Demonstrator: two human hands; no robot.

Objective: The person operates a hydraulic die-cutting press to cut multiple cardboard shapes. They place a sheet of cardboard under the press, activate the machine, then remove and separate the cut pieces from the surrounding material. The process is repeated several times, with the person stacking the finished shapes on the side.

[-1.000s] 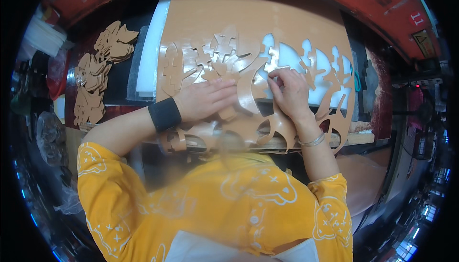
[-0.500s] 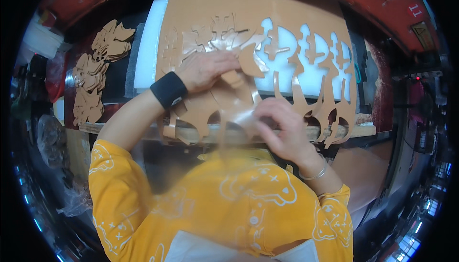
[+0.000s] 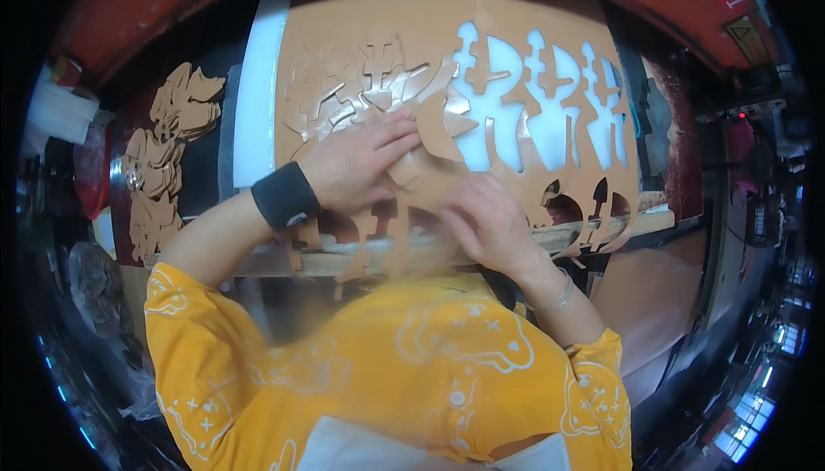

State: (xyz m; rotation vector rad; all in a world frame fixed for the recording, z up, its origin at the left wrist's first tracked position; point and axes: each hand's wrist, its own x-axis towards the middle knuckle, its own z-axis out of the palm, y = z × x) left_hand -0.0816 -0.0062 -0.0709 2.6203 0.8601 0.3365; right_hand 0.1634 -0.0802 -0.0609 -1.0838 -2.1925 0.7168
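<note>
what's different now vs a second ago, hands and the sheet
The right hand has moved toward the person and slightly left, off the openings in the flat tan cut-out sheet. Tan strips no longer cross those openings, so the flat white board shows more fully. Blur hides whether that hand holds anything. The left hand still lies on the sheet's left part; the irregular tan stacked pieces stay put.

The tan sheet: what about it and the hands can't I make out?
All in the head view:
- Sheet beneath the left hand: hidden by that hand.
- Right hand: fingertips blurred, so its grip is unclear.
- Sheet's near edge between the hands: blurred.
- Stacks at left: layers too small to count.
</note>
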